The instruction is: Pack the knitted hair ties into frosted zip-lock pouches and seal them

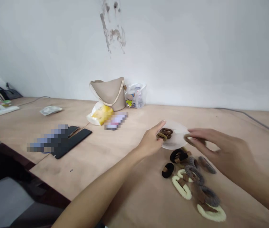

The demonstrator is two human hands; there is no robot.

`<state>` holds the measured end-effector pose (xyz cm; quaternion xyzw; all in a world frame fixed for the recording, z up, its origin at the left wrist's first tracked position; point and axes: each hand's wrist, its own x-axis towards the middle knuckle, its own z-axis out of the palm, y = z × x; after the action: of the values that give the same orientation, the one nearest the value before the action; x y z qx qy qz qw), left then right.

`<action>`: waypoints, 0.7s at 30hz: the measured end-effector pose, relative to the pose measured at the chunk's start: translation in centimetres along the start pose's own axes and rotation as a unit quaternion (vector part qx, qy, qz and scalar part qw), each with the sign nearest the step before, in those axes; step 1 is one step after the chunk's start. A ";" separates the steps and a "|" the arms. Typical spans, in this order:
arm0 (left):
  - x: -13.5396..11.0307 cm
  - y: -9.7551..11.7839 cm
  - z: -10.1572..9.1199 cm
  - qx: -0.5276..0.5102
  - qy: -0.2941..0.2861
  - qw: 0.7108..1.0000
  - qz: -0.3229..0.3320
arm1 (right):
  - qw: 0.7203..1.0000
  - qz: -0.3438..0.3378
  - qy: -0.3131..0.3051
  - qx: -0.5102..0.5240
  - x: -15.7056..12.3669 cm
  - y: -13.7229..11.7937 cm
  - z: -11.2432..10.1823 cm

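My left hand (150,142) lies at the left rim of a round white plate (178,141), its fingers spread over the edge. Beside those fingers, a small heap of brown hair ties (164,133) sits on the plate. Whether the hand grips the plate I cannot tell. My right hand (220,150) pinches a brown fuzzy hair tie (191,140) above the plate's right side. Below the plate, several loose hair ties lie on the wooden table (129,177): a black one (167,170), a cream one (181,187) and a grey one (207,164) among them.
Against the white wall stand a beige bag (107,94) and a clear plastic bag (135,96) of bottles. A yellow-and-white packet (100,114) and a black phone (72,143) lie nearer. The table's edge runs along the lower left, above a grey seat (3,202).
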<state>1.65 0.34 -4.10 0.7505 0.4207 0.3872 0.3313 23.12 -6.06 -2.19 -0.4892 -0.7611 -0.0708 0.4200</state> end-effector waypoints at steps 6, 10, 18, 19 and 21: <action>0.1 -0.4 -0.3 -0.002 0.011 1.000 -0.005 | 0.992 -0.002 -0.126 0.019 -2.6 -0.7 2.0; 0.0 -0.8 -0.4 0.000 0.021 1.000 0.000 | 0.979 -0.007 -0.191 0.071 -5.6 -0.7 2.4; -0.1 -1.3 -0.3 0.035 0.026 0.999 0.019 | 0.973 0.032 -0.227 -0.009 -2.4 1.6 3.7; -0.1 -1.4 -0.4 0.036 0.028 0.999 0.020 | 0.971 0.028 -0.239 -0.017 -2.1 2.0 3.9; -0.1 -1.5 -0.4 0.035 0.029 0.999 0.020 | 0.971 0.036 -0.233 -0.032 -1.9 2.6 3.9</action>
<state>0.70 0.97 -5.16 0.7584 0.4283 0.4007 0.2844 23.27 -4.02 -6.81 -0.5327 -0.8170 0.0364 0.2177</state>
